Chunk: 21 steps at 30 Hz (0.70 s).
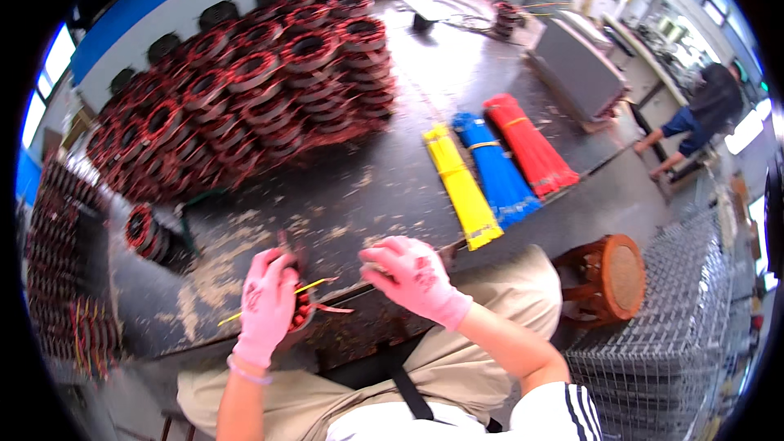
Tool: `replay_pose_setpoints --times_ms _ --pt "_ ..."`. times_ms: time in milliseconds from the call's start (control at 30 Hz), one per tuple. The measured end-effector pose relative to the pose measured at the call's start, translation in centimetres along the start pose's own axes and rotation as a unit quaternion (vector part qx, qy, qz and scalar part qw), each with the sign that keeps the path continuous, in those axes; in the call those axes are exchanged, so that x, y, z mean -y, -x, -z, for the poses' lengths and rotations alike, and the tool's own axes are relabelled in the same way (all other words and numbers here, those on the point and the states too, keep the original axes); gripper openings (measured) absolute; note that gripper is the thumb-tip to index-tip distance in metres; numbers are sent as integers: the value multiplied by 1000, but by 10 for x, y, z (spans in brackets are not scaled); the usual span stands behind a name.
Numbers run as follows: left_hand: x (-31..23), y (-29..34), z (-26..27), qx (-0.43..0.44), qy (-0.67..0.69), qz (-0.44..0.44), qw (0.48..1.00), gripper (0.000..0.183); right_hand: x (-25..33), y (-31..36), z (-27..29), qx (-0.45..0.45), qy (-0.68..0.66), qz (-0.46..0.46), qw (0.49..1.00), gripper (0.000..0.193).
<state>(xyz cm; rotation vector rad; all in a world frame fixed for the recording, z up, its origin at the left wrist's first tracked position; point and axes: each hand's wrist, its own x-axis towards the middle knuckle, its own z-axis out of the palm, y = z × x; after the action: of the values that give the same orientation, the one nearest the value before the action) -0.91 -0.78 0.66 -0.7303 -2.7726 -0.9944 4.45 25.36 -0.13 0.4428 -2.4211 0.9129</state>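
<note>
My left hand (268,304), in a pink glove, is closed around a small motor stator (303,310) with red windings at the table's front edge. Its fingers cover most of the stator. A thin yellow wire or sleeve (314,284) slants across it, and a red strip (333,309) sticks out to the right. To the right and apart from the stator is my right hand (418,279), also gloved in pink. Its fingers are curled together, and whatever they pinch is too small to make out.
Bundles of yellow (460,184), blue (496,167) and red sleeves (529,143) lie right on the dark table (327,237). Many stacked stators (269,82) fill the far left; a short stack (147,233) stands nearer. A wooden stool (616,278), wire cages (653,359) and another person (709,106) are right.
</note>
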Motion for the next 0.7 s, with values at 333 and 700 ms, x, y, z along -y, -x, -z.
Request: replay_pose_setpoints --times_ms 333,700 --pt "-5 6 2 20 27 -6 999 26 -128 87 140 -48 160 -481 861 55" --pt "-2 -1 7 33 26 -42 998 25 -124 103 151 -74 -99 -498 859 51"
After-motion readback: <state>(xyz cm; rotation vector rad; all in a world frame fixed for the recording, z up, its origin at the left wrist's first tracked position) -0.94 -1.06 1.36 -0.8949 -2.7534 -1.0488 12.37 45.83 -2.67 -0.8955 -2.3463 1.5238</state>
